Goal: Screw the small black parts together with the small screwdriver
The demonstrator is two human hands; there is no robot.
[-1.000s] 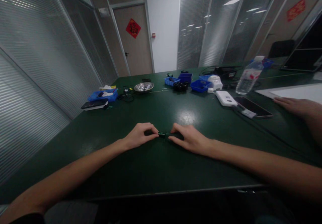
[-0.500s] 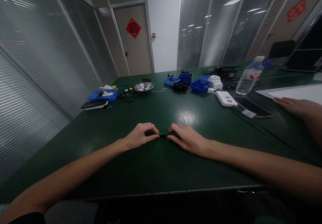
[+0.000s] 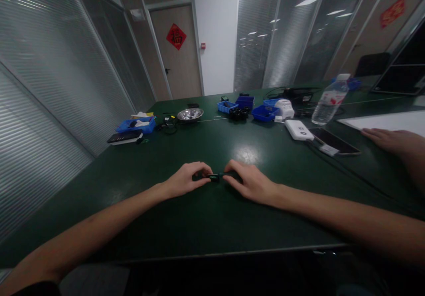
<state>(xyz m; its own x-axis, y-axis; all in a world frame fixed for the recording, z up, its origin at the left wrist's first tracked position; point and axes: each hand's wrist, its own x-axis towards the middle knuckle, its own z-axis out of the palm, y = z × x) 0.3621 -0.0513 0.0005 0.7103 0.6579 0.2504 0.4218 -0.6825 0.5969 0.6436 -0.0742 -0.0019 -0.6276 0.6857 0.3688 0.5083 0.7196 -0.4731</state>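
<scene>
My left hand (image 3: 186, 180) and my right hand (image 3: 249, 182) rest on the dark green table (image 3: 206, 225), fingertips almost meeting. Between them sits a small dark part (image 3: 215, 177) with a green glint, pinched from both sides. Both hands have their fingers curled and pressed on it. What the part is I cannot make out. Another person's hand (image 3: 392, 139) lies flat on the table at the far right.
Across the table stand blue bins (image 3: 264, 113), a metal bowl (image 3: 190, 115), a white device (image 3: 299, 130), a phone (image 3: 334, 141), a water bottle (image 3: 328, 100) and a blue tray with a black box (image 3: 134, 127). A white sheet (image 3: 388, 122) lies at right.
Both hands drew slightly closer together and lifted a little toward the far side, still pinching the small dark part. The other person's hand stayed put.
</scene>
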